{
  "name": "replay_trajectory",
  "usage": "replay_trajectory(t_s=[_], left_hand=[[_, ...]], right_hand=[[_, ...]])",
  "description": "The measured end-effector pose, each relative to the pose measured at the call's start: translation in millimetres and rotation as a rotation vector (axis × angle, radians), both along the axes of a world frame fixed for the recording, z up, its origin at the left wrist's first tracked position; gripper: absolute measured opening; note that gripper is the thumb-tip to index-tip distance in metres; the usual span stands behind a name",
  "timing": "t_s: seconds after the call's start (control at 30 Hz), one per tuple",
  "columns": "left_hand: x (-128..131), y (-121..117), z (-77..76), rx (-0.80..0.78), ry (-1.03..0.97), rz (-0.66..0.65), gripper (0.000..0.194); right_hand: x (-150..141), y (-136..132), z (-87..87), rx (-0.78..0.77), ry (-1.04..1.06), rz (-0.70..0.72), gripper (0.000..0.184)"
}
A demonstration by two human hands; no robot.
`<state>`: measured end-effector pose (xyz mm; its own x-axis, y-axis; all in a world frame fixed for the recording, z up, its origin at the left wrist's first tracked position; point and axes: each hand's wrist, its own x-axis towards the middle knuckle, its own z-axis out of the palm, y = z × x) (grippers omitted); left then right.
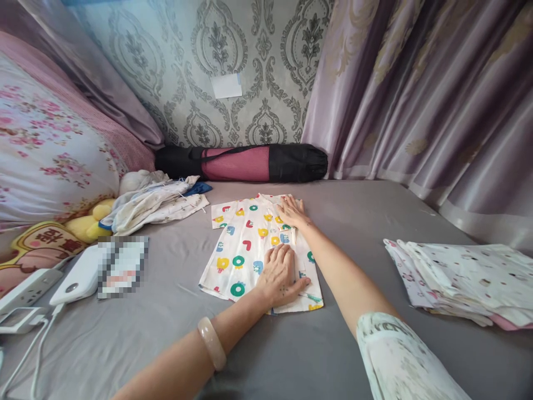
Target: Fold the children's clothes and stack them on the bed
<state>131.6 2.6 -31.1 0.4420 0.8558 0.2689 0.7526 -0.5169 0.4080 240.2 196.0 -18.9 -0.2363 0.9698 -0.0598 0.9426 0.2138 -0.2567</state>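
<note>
A small white short-sleeved shirt (238, 244) printed with colourful letters and ducks lies spread on the grey bed sheet (179, 344). My left hand (280, 276) rests on its lower middle, fingers pointing away and thumb out to the right. Near the collar and the right shoulder, my right hand (292, 211) presses down with its fingers spread. Part of the shirt's right side is folded over under my hands. A pale bangle (211, 343) circles my left wrist.
Folded printed clothes (466, 278) are stacked at the right. Crumpled clothes (154, 203) lie at the left beside a yellow plush toy (91, 219). Nearer are a white power bank (81, 275) and a power strip (31, 290) with cables. A black-and-pink bag (237, 164) lies along the wall.
</note>
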Motion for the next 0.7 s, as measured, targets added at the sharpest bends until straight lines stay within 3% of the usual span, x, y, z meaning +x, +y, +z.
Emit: replay_trajectory(t_s=[0.1,0.27,0.53,0.7], left_hand=[[-0.5,-0.3,0.1,-0.016,0.014,-0.007,0.065],[-0.8,-0.4,3.3,-0.041,0.049,-0.039,0.059],[-0.3,-0.5,6.8,-0.025,0.049,-0.044,0.056],[-0.9,-0.3,7.0,-0.023,0.047,-0.042,0.054]], right_hand=[[7.5,4.4,-7.7,0.065,-0.044,-0.092,0.071],[11.6,7.9,-19.1,0.077,-0.044,-0.099,0.071],[12.7,12.6,-16.0,0.036,-0.052,-0.093,0.071],[17.0,14.9,-16.9,0.061,-0.06,-0.187,0.072]])
